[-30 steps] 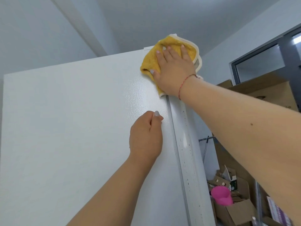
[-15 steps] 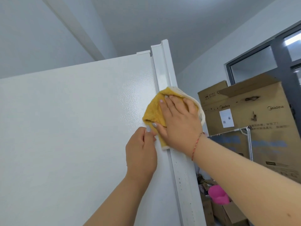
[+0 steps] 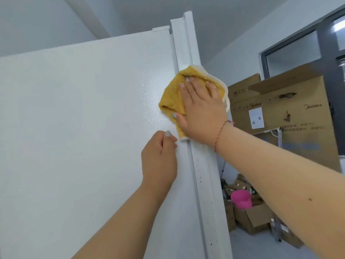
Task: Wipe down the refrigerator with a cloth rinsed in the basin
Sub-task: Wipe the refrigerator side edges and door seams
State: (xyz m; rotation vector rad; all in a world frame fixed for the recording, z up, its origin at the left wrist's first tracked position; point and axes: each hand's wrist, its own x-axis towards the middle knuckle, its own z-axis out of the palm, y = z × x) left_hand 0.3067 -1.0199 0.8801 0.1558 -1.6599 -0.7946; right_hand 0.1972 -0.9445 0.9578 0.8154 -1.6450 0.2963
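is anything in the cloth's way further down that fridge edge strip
Nothing visible blocks it. The yellow terry cloth under the right hand has bare, speckled strip below; the left hand rests beside it on the white refrigerator panel.

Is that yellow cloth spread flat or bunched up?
Bunched: the yellow cloth shows folds and doubled edges under the flat right hand.

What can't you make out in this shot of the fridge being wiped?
- Basin: nowhere in the head view.
- Fridge front and bottom: it stands edge-on, and the frame's lower edge cuts it off.
- Fridge edge under the cloth: covered by cloth and right hand.
- Left hand fingers: curled out of sight behind its back.
- Box small print: too blurred to read.
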